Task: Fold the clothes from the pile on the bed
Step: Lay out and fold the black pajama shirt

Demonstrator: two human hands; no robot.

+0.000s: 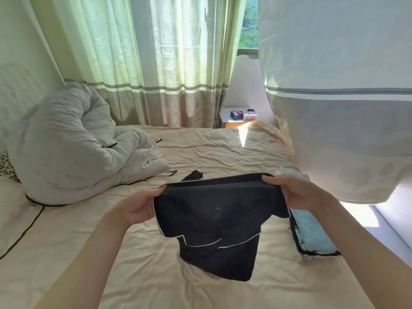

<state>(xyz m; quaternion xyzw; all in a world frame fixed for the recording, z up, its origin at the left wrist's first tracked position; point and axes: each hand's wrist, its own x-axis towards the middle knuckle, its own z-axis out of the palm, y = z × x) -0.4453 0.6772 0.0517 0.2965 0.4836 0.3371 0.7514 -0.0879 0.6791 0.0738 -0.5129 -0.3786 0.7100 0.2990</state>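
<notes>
A black garment with thin white piping (218, 221) hangs in the air above the cream bed sheet (156, 275). My left hand (138, 208) grips its top left corner and my right hand (296, 192) grips its top right corner, stretching the upper edge flat. The lower part droops toward the bed. A small black piece of clothing (194, 175) lies on the sheet just behind it. To the right sits a stack of folded clothes (312, 233), light blue on top with a dark edge.
A rumpled grey duvet (71, 148) fills the bed's left side, with a leopard-print pillow (6, 166) behind it. A pale curtain (334, 108) hangs close on the right. A bedside table with small boxes (239, 114) stands beyond the bed's far edge.
</notes>
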